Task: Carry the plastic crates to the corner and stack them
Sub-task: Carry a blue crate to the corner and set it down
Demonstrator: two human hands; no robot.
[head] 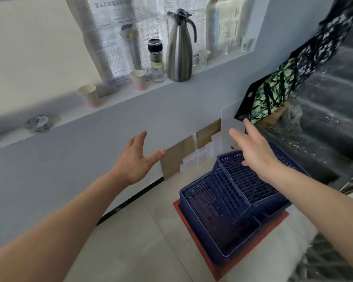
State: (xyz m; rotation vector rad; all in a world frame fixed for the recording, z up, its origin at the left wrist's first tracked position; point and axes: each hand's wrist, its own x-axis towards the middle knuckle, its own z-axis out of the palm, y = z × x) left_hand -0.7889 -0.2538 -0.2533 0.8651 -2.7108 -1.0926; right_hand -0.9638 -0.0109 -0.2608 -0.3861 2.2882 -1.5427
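Your left hand (135,161) and right hand (253,151) are spread wide, holding nothing. The blue crates (222,210) sit nested askew on a red tray (212,267), on the pale tiled floor (130,241) beside the grey wall (90,149).

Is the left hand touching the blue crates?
Apart. The head view shows floor between the left hand and the blue crates.

Your left grip (137,159) and right grip (251,147) reach forward, fingers spread, empty. Under the right, a tilted crate (251,180) sits in a level crate (212,220) on a red base (192,226).
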